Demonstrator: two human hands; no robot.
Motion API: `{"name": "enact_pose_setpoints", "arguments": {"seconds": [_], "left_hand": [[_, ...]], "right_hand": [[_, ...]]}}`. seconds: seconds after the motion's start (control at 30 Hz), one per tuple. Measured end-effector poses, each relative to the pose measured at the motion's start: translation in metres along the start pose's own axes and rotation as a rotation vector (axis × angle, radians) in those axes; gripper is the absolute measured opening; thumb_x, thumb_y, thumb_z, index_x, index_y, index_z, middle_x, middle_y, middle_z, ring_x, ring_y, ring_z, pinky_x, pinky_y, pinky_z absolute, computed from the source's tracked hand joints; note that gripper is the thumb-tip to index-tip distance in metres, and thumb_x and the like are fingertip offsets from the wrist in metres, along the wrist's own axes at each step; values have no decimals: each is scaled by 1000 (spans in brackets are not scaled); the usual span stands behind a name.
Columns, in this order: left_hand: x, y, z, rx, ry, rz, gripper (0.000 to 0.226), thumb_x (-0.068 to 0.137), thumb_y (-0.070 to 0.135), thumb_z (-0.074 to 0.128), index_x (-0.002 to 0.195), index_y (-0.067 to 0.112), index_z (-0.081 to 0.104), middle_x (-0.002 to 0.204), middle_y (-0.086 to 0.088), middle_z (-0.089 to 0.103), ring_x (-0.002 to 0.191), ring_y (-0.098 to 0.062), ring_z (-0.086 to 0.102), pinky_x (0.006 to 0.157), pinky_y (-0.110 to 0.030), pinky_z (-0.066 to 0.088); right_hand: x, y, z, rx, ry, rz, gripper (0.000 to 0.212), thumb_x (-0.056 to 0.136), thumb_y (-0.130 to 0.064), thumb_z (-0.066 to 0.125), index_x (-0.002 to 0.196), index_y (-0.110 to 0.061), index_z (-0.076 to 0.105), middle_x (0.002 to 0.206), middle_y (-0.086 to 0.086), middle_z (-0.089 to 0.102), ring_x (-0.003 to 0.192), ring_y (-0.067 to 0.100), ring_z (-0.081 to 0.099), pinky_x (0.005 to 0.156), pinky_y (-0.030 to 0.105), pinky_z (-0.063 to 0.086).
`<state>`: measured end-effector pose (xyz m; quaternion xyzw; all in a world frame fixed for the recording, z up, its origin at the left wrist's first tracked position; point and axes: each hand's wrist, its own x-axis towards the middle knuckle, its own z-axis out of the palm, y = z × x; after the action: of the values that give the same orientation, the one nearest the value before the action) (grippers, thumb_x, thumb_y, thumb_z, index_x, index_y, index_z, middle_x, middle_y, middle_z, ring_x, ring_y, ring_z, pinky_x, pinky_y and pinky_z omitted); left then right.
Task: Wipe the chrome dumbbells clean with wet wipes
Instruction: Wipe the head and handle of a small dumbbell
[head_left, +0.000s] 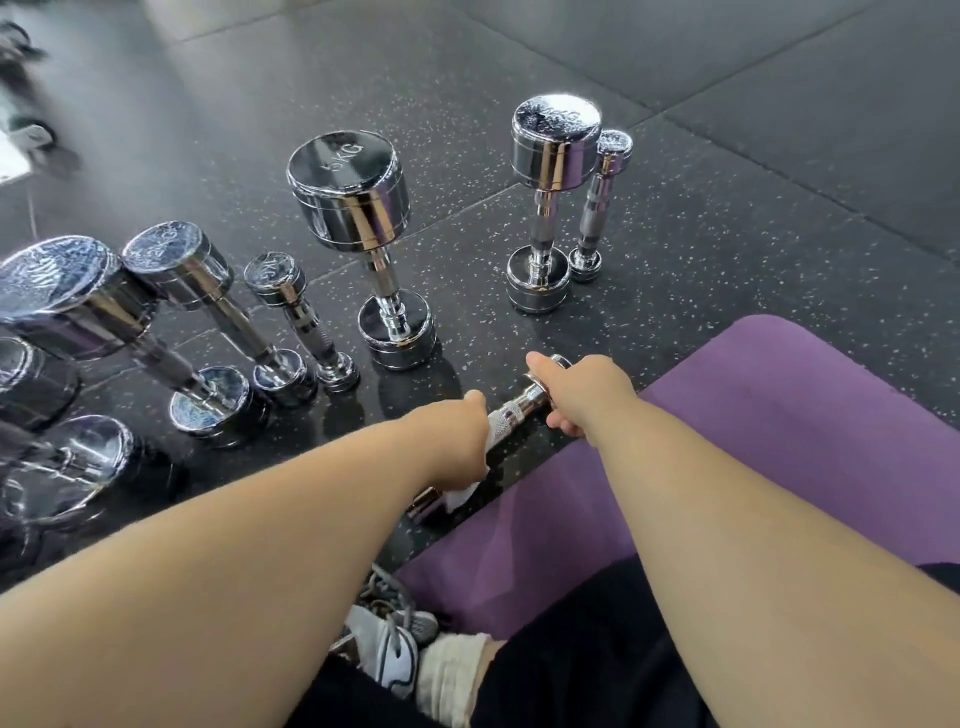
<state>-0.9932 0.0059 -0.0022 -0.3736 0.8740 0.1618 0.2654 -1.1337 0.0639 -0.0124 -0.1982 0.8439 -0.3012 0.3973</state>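
Both grips were closed on one small chrome dumbbell (511, 418) when I checked the head view. Nearest the camera, under the forearms, I saw black trousers (571, 665), a pale sock (449, 670) and a white-and-grey shoe (396, 652), just beside the near corner of a purple mat (779, 415). Beyond them the left grip (457, 436) was wrapped round the knurled handle with a white wet wipe (465, 496) under its fingers. A fold of the wipe hung out below the palm, next to the dumbbell's near head. The right grip (582, 395) clasped the far head from above. That dumbbell lay slanted along the mat's edge over the speckled black floor (675, 270); I could not tell whether it touched the floor. Just past the grips a 5KG dumbbell (358, 249) stood upright on one end. To its left I counted a row standing on end: a thin dumbbell (311, 332), a medium dumbbell (179, 267) and a large dumbbell (78, 291), with more chrome heads blurred at the frame's left edge. Farther off to the right, well apart from the 5KG one, a tall dumbbell (553, 145) and a slim dumbbell (597, 208) stood on end just beside each other.
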Motion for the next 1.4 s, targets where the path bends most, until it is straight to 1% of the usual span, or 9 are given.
{"name": "enact_pose_setpoints", "arguments": {"seconds": [0.3,0.43,0.53,0.7,0.8,0.9,0.97,1.2,1.4], "left_hand": [[35,26,8,-313,193,27,30,92,31,57,108,13,38,117,-10,55,105,-33,56,75,-34,39],[22,5,1,-231,26,33,49,91,38,63,127,14,39,123,-7,55,106,-27,55,76,-30,37],[0,-18,-5,-99,-124,24,41,88,42,66,113,13,54,114,-7,63,96,-25,57,75,-29,41],[-23,-35,-14,-112,-111,7,41,89,51,63,100,11,60,96,-4,62,89,-24,57,74,-28,40],[-31,-37,-14,-147,-84,13,33,87,46,67,94,16,56,91,-1,60,87,-22,55,75,-27,40],[-31,-44,-9,-191,-151,-5,34,82,47,72,85,19,54,84,-1,62,78,-22,57,72,-29,44],[-28,-52,-7,-264,-164,-5,34,82,46,73,87,15,60,86,-7,69,75,-25,62,74,-34,51],[-29,-67,-37,-850,-11,1,23,96,28,57,89,6,60,77,-7,58,61,-17,54,54,-27,46],[-43,-30,-97,-1285,446,331,17,93,22,60,107,31,62,105,0,72,99,-19,69,89,-42,57]], "right_hand": [[15,4,5,17,-47,86,59,86,-59,57,107,-4,56,53,4,59,27,13,46,37,15,34],[22,5,11,140,-70,153,77,70,-63,62,120,-6,52,98,13,66,46,21,64,47,27,53],[9,3,8,165,-85,168,71,81,-59,61,127,-5,51,97,15,65,56,21,65,51,30,55],[-25,-9,4,-367,246,-238,49,90,-21,53,137,-25,40,132,10,44,117,32,46,84,38,39],[-41,-15,15,-835,-7,-611,49,88,-15,52,129,-41,55,137,-1,44,130,28,33,108,49,27],[-44,-7,38,-1138,-189,-669,42,88,-18,52,125,-37,59,131,-2,50,132,27,34,112,68,1],[-42,-2,46,-1186,-186,-724,37,87,-18,51,120,-34,60,122,-1,56,125,26,43,114,63,-2],[-30,-8,48,-785,-79,-782,16,84,-21,57,99,-26,55,110,0,63,108,29,52,91,39,38],[-43,-50,19,113,-65,-627,23,91,-2,53,73,-17,49,62,-5,45,54,8,38,48,15,34]]}}
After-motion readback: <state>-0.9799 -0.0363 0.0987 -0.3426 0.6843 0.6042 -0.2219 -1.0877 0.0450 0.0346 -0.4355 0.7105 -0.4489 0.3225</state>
